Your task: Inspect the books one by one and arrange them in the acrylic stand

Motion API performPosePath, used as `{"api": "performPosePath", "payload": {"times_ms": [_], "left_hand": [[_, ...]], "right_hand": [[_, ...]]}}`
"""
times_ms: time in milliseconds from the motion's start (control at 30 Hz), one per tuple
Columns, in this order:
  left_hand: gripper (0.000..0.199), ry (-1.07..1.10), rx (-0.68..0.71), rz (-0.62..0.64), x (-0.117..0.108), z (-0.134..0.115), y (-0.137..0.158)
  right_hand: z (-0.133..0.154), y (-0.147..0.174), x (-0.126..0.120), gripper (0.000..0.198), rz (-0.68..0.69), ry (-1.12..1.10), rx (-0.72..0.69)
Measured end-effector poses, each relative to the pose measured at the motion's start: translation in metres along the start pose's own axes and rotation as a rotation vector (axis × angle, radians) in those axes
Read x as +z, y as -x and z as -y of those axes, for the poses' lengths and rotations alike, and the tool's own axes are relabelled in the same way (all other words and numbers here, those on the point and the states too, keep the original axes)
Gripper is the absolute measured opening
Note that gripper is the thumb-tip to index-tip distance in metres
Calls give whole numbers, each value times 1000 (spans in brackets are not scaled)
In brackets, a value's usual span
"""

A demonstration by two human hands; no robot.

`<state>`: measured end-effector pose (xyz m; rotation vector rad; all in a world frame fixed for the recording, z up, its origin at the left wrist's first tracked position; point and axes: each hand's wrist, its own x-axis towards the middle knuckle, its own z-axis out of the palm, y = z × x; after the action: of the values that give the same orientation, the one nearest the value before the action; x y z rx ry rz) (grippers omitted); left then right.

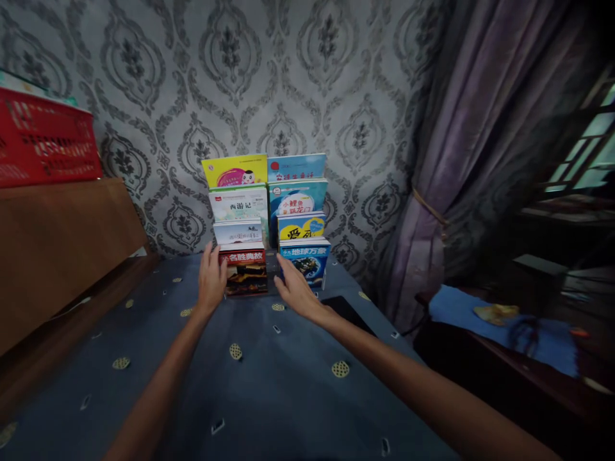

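Note:
Two columns of books stand upright in stepped rows against the wall. In the front left is a red-and-black book (246, 272) with gold script on its cover. My left hand (211, 282) lies along its left edge, fingers stretched out and apart. Front right stands a blue book (312, 264) with a globe picture. My right hand (298, 291) is before its left side, fingers extended toward the dark gap (272, 266) between the columns; contact cannot be made out. Behind are a pale book (240, 232), a yellow-and-blue book (302, 226), and several taller ones, including a yellow book (235, 169).
A blue patterned cloth (192, 384) covers the table. Right of the books lies a flat black object (348, 314). A red basket (48, 137) sits on a brown box (72, 256) at left. A purple curtain (432, 160) hangs at right, above a blue cloth (456, 310).

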<state>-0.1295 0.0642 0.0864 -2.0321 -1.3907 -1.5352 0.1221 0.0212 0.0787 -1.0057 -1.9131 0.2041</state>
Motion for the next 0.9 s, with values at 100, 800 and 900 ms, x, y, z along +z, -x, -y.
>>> {"api": "performPosePath", "payload": {"times_ms": [100, 800, 900], "left_hand": [[47, -128, 85, 78, 3, -18, 5], [47, -323, 244, 279, 11, -52, -14], [45, -311, 276, 292, 17, -54, -40]], "right_hand": [[-11, 14, -13, 57, 61, 4, 78], [-72, 194, -130, 43, -366, 299, 404], [-76, 210, -136, 43, -449, 333, 460]]}}
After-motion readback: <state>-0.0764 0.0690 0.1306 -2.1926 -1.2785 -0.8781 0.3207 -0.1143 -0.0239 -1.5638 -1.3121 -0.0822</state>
